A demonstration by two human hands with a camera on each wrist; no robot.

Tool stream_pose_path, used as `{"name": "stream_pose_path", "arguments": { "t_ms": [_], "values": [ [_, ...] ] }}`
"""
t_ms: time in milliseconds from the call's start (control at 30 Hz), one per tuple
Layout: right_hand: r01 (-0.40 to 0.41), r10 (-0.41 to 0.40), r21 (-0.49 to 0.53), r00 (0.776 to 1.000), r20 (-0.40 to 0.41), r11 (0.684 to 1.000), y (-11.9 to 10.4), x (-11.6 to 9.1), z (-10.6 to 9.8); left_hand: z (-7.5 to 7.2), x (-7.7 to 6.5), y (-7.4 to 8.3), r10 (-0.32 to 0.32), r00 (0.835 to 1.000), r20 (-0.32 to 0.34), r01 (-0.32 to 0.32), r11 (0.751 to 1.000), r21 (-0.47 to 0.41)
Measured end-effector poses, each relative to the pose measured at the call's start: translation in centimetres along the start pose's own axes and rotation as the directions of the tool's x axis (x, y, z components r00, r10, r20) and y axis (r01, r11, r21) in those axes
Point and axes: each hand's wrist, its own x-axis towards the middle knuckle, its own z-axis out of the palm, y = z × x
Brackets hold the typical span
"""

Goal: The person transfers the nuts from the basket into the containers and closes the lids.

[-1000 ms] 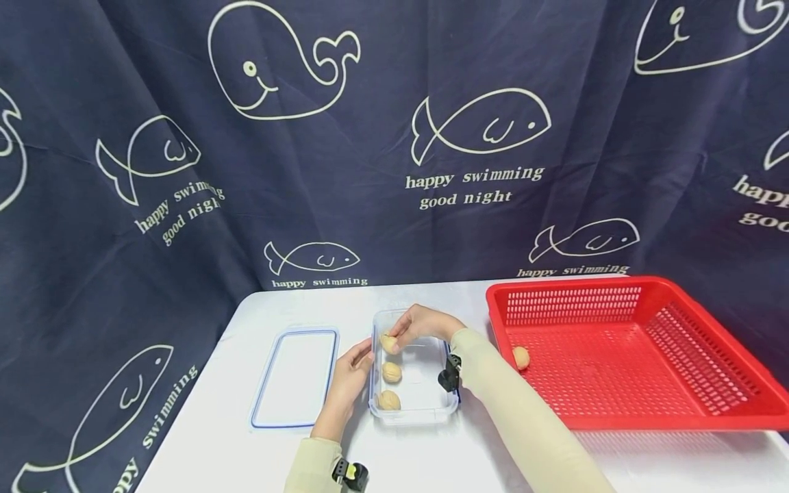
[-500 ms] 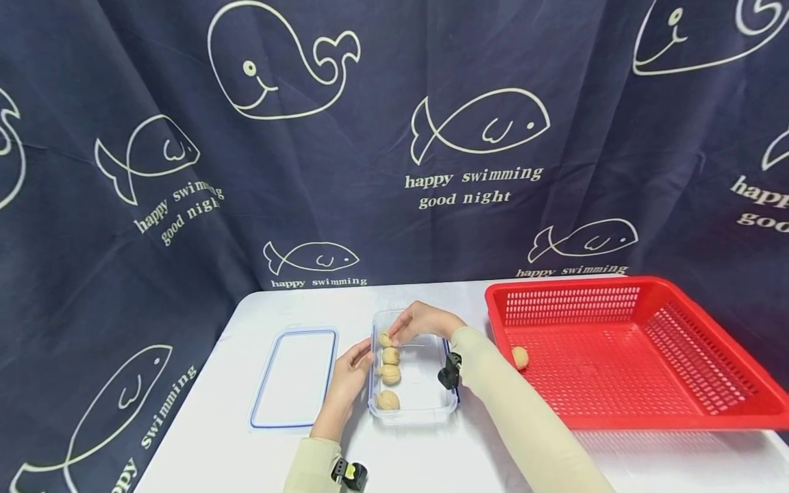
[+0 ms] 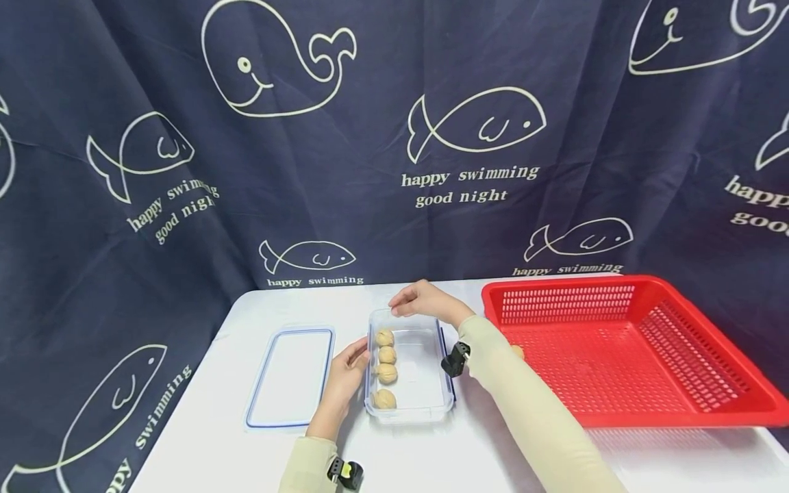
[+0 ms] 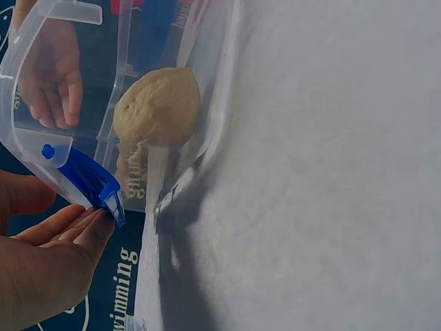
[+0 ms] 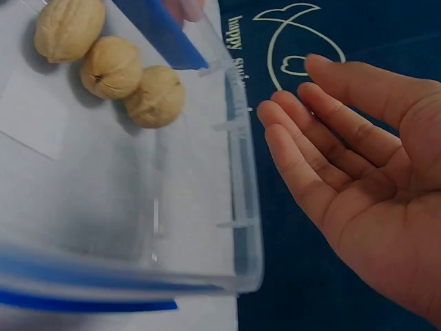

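Observation:
A clear food container with blue clips stands on the white table. Several walnuts lie in a row along its left wall. My left hand is at that side, its fingertips touching the blue clip in the left wrist view. Above the container's far end hovers my right hand, its fingers relaxed and holding nothing. The right wrist view shows its palm beside the container's end wall. One walnut is in the red basket, partly hidden by the right sleeve.
The container's blue-edged lid lies flat on the table to the left. On the right stands the large red basket, overhanging the table's right edge. A dark blue curtain with fish drawings hangs behind.
My right hand let go of a walnut at the far end of the row, then rose away from it. The left hand stayed at the container's side. The head view shifted slightly.

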Motion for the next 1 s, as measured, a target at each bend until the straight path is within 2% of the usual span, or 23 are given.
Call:
{"name": "stream_pose_path", "arguments": {
  "t_ms": [133, 267, 500, 767, 1000],
  "values": [
    [0.013, -0.009, 0.083, 0.998, -0.055, 0.996, -0.5, -0.6, -0.9, -0.1, 0.0, 0.0, 0.001, 1.000, 0.008, -0.001, 1.000, -0.002],
    [0.060, -0.048, 0.116, 0.993, -0.107, 0.991, -1.2, -1.4, -1.9, -0.1, -0.1, -0.1, 0.004, 1.000, 0.017, -0.004, 1.000, -0.006],
    [0.128, -0.114, 0.079, 0.980, -0.163, 0.989, -1.6, -2.7, -3.4, -0.1, -0.1, -0.3, 0.009, 1.000, 0.019, -0.009, 1.000, -0.016],
    [0.147, -0.143, 0.006, 0.968, -0.208, 0.989, -1.7, -4.7, -5.3, 0.0, -0.1, -0.4, 0.005, 1.000, 0.013, -0.005, 1.000, -0.017],
    [0.167, -0.163, 0.002, 0.961, -0.225, 0.986, -0.3, -6.2, -7.3, 0.0, -0.1, -0.2, 0.004, 1.000, 0.002, -0.004, 1.000, -0.018]
  ]
}}
